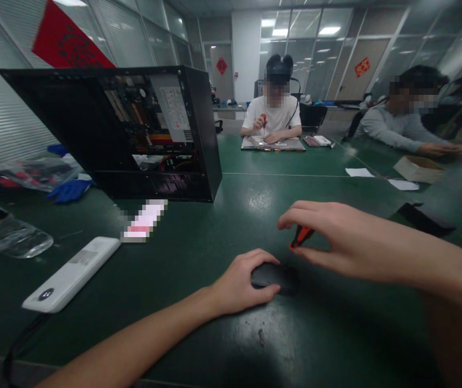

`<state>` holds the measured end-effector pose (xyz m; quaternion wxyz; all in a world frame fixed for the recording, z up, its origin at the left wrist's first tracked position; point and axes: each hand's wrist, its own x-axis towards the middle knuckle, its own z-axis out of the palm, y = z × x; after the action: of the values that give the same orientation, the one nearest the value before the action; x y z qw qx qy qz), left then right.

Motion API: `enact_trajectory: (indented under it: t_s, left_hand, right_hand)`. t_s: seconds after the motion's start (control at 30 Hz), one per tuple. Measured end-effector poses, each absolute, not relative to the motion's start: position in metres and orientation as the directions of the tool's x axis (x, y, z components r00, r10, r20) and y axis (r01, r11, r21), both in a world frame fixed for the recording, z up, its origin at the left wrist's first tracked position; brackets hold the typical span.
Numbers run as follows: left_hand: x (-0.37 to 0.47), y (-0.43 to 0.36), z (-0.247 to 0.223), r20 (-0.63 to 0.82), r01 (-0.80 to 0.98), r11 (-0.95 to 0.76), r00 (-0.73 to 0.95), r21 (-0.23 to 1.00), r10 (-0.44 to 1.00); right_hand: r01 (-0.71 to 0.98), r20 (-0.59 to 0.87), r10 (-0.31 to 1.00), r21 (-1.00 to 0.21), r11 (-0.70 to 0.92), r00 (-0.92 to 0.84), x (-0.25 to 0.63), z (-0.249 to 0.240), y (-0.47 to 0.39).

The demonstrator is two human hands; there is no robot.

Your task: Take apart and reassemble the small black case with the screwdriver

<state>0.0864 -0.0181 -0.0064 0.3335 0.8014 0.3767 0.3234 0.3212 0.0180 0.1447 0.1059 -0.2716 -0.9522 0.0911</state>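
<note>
My left hand (241, 283) lies low on the table, its thumb and fingers curled around the near end of a black computer mouse (277, 277). Just above and to the right, my right hand (336, 237) is bent over with an orange-and-black screwdriver (302, 235) between thumb and fingers. Only part of its handle shows; my fingers hide the rest, and no shaft can be made out. A small gap separates the right hand from the mouse. Beyond them, at the left, stands an open-sided black computer case (198, 129) with boards and cables inside.
On the green table (251, 231) lie a white power bank (73, 275), a plastic bottle (16, 234), a blue glove (69, 191) and a black flat piece (425, 218). Across it, a person (271, 110) works on a panel; another sits right, near an open box (419, 170).
</note>
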Motion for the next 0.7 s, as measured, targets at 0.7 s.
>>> enact_trajectory:
  t_s: [0.7]
  left_hand:
    - [0.082, 0.003, 0.014, 0.3, 0.451, -0.606, 0.581, 0.655, 0.757]
  right_hand:
    - [0.497, 0.148, 0.542, -0.258, 0.829, -0.827, 0.318, 0.142, 0.026]
